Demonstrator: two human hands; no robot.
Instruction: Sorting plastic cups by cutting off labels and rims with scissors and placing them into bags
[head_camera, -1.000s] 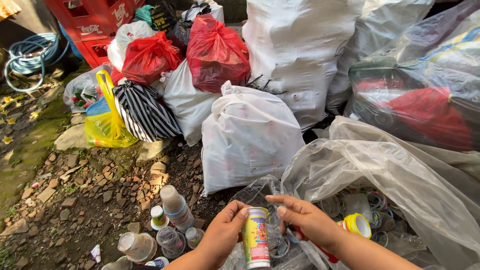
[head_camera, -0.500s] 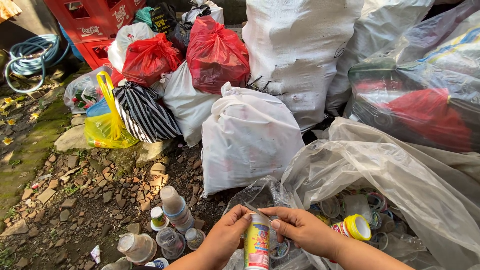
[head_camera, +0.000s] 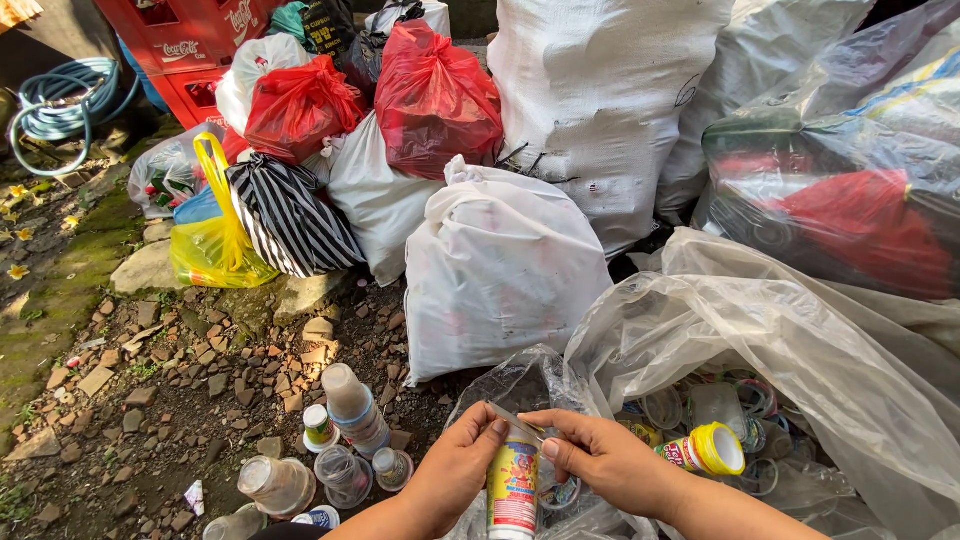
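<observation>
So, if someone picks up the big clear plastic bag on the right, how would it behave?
The clear plastic bag looks thin and crumpled, so it would probably flop and sag. The containers seen through it look empty, so it is likely light for its size. Its open mouth might spill them.

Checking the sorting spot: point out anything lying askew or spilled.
Loose empty bottles lie scattered and tipped on the rubble ground, outside any bag. Both the left hand and right hand hold a small colourful bottle upright.
</observation>
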